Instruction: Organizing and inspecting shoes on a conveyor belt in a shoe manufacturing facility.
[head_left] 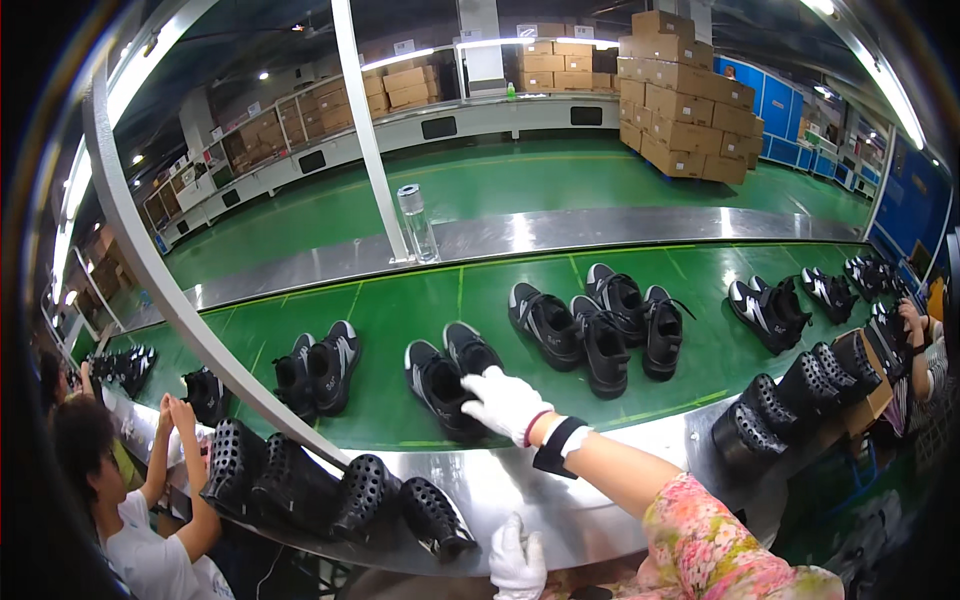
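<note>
A pair of black sneakers with grey toes stands on the green belt point(390, 415) in front of me. My white-gloved right hand point(508, 402) reaches over the pair, its fingers closed at the heel collar of a black sneaker point(435, 385); the fingertips are partly hidden. The other sneaker point(468, 345) of the pair stands close beside it. Low in the view, my white-gloved left hand point(517, 560) is by the near steel edge point(480, 480), fingers up and somewhat apart, with nothing visible in it.
More black sneakers point(608, 345) stand along the belt. Black perforated shoe-shaped pieces point(365, 495) line the steel edge at left, others point(765, 415) at right. A white post point(190, 290) crosses the left side. People point(150, 540) sit at both sides; a clear bottle point(418, 225) stands beyond.
</note>
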